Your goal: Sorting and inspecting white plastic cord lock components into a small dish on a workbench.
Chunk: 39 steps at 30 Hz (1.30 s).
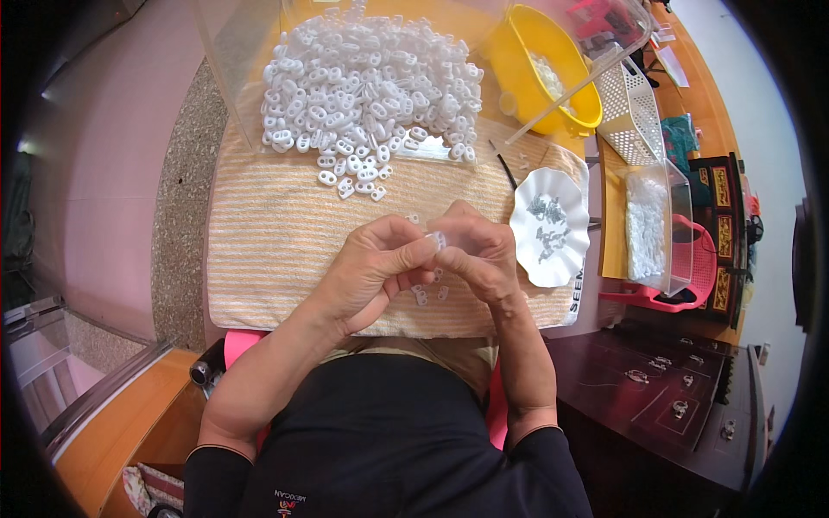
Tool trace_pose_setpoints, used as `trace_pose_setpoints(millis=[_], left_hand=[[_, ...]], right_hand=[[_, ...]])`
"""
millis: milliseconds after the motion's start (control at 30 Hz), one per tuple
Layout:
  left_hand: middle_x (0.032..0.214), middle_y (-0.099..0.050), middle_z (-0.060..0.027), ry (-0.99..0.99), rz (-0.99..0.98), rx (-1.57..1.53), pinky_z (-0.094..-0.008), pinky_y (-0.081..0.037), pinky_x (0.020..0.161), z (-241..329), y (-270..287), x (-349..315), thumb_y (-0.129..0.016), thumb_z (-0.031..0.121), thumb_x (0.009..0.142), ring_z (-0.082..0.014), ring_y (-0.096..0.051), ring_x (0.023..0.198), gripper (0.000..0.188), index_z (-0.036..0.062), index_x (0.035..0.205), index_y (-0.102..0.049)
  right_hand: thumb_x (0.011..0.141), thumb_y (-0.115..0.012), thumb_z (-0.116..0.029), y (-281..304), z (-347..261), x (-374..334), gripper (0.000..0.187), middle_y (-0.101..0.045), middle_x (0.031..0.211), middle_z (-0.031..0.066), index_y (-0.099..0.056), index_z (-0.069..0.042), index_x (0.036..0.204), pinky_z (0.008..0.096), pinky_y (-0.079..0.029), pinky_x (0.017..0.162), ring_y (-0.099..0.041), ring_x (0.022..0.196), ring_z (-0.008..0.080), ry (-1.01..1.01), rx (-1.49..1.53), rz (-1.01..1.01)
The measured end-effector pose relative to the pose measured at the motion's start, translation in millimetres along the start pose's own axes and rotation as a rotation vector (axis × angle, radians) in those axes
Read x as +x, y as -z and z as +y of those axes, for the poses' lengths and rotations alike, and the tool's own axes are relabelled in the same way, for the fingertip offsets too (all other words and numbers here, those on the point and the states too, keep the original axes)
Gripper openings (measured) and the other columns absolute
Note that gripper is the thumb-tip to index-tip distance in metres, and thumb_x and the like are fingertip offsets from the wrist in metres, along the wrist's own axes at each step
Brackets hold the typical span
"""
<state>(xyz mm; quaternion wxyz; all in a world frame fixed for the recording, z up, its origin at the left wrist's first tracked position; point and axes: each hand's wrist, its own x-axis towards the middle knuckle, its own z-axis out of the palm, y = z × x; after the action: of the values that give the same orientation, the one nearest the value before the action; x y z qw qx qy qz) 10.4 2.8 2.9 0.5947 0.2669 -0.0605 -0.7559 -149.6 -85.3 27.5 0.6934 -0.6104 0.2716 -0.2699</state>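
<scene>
Over the towel-covered table [276, 259], my left hand [380, 259] and my right hand [477, 257] meet at the fingertips. Both pinch one small white plastic piece [439, 239], mostly covered by the fingers. A few similar loose pieces [421, 296] lie on the towel just below my hands. Beyond them rises a big heap of white oval two-hole plastic pieces [371, 86], some spilling toward me. To the right of my right hand sits a white scalloped plate [528, 259] with small grey bits [549, 226] on it.
A thin black stick-like tool [506, 171] lies by the plate. Clear panels [553, 95] stand around the heap. Farther right are a yellow tub [518, 52], a white perforated basket [629, 112], a clear box of white pieces [646, 224] and a pink basket [704, 268].
</scene>
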Motion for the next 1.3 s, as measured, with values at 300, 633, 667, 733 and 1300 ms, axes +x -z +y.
trace_pose_setpoints(millis=[300,633,667,733,1300], left_hand=[[0.081,-0.065,-0.004,-0.027,-0.064,0.017,-0.0245,-0.051,0.069,-2,0,-1,-0.071,0.012,0.087,-0.0125,-0.061,0.073,0.011,0.0077,0.084,-0.061],[0.084,-0.067,-0.0066,-0.093,-0.084,0.008,-0.026,-0.054,0.069,-5,-5,-1,-0.069,0.008,0.087,-0.0141,-0.064,0.076,0.007,0.0067,0.083,-0.063],[0.084,-0.067,-0.0066,-0.096,-0.092,0.013,-0.026,-0.054,0.069,-5,-5,0,-0.069,0.008,0.087,-0.0141,-0.064,0.076,0.007,0.0067,0.083,-0.063],[0.086,-0.067,-0.0067,-0.064,-0.037,0.0,-0.0263,-0.055,0.073,-4,-4,1,-0.068,0.007,0.088,-0.0142,-0.064,0.078,0.005,0.0059,0.086,-0.064],[0.112,-0.065,-0.0128,-0.123,-0.012,0.163,-0.0257,-0.055,0.075,-8,-6,-1,-0.069,0.007,0.087,-0.01,-0.064,0.083,0.01,0.0044,0.096,-0.064]], right_hand=[[0.081,-0.074,-0.009,-2,-2,-2,0.024,-0.06,0.086,0.0069,-0.068,0.003,0.1,0.0245,-0.042,0.067,-0.055,0.076,0.0128,0.142,-0.179,-0.019],[0.082,-0.074,-0.009,-1,-2,-3,0.02,-0.061,0.086,0.0063,-0.068,0.003,0.096,0.0254,-0.045,0.069,-0.058,0.079,0.0134,0.166,-0.234,-0.035],[0.083,-0.074,-0.009,-2,-2,-3,0.018,-0.061,0.085,0.0061,-0.067,0.004,0.095,0.0257,-0.046,0.07,-0.06,0.08,0.0138,0.119,-0.19,-0.026],[0.083,-0.073,-0.009,-3,-6,-3,0.017,-0.061,0.086,0.0059,-0.066,0.004,0.093,0.026,-0.047,0.071,-0.06,0.082,0.0142,0.051,-0.071,-0.034],[0.089,-0.069,-0.01,70,-67,31,0.019,-0.065,0.079,0.0057,-0.064,0.002,0.103,0.0187,-0.048,0.057,-0.06,0.065,0.0069,0.634,-0.507,0.842]])
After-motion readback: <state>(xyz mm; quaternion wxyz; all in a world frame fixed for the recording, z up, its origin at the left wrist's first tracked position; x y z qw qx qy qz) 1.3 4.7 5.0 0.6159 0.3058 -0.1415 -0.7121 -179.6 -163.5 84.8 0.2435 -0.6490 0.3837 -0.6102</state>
